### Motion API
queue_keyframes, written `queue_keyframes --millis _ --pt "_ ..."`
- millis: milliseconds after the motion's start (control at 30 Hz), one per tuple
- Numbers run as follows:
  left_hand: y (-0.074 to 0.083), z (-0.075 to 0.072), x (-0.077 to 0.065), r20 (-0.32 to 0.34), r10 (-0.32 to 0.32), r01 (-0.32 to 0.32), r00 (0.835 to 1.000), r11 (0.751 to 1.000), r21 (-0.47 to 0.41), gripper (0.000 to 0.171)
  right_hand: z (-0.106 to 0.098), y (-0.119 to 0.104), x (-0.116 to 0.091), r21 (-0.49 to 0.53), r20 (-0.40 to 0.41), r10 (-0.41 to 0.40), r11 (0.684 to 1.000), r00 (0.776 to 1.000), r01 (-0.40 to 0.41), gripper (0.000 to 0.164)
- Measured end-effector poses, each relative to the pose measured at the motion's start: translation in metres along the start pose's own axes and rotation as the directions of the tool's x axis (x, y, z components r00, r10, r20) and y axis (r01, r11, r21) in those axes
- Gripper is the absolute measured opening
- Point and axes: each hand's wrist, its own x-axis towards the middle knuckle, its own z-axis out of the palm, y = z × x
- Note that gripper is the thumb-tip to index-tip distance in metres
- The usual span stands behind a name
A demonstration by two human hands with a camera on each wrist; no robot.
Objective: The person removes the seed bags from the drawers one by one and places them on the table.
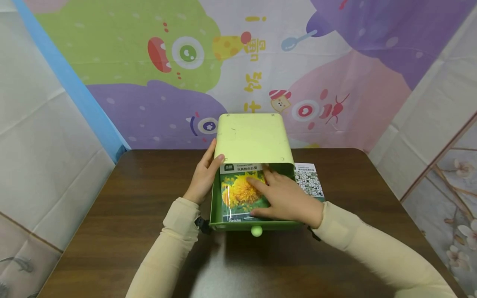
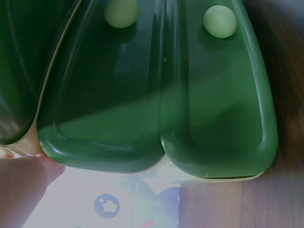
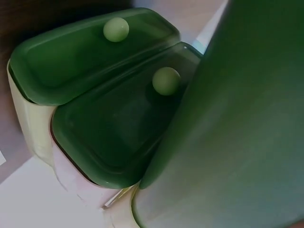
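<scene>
A pale yellow-green drawer cabinet (image 1: 253, 138) stands on the table with its top drawer (image 1: 238, 226) pulled out. Inside that drawer lies a flower seed packet (image 1: 238, 194) picturing yellow blooms. My right hand (image 1: 288, 198) rests on the packet with fingers spread; one fingertip reaches under the cabinet top, partly hidden. My left hand (image 1: 201, 178) rests against the cabinet's left side, thumb at the top's front corner. Two lower drawers, one middle (image 2: 104, 95) and one bottom (image 2: 223, 104), look closed in the left wrist view. The right wrist view shows the pulled-out drawer's underside (image 3: 237, 142).
Another seed packet (image 1: 308, 182), with white flowers, lies right of the cabinet, partly behind my right arm. The brown wooden table (image 1: 130, 231) meets a cartoon-printed cloth (image 1: 149, 111) at the back. Tiled walls (image 1: 44, 124) flank both sides.
</scene>
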Motion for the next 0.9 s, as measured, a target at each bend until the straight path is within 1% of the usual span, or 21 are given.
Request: queue_keyframes --millis 200,467,767,900 --pt "0.001 0.0005 -0.0006 0.001 -0.003 0.003 1.0 1.0 0.004 0.063 0.0015 -0.0008 0.0006 -0.006 0.001 0.014 1.0 1.0 -0.014 0.089" --pt "0.0005 0.0006 -0.0004 0.0 0.0 0.0 1.0 1.0 0.002 0.064 0.0026 -0.003 0.0034 0.044 0.022 0.03 0.999 0.999 -0.031 0.09" --pt "0.0004 0.0004 -0.0009 0.001 0.001 -0.001 1.0 1.0 0.011 0.061 0.0041 -0.0025 0.0043 0.128 -0.023 0.038 0.991 0.999 -0.035 0.084" --pt "0.0008 0.0002 -0.0012 0.003 0.008 -0.008 1.0 1.0 0.004 0.062 0.003 -0.0034 0.0032 0.171 -0.042 0.056 0.984 0.998 -0.048 0.083"
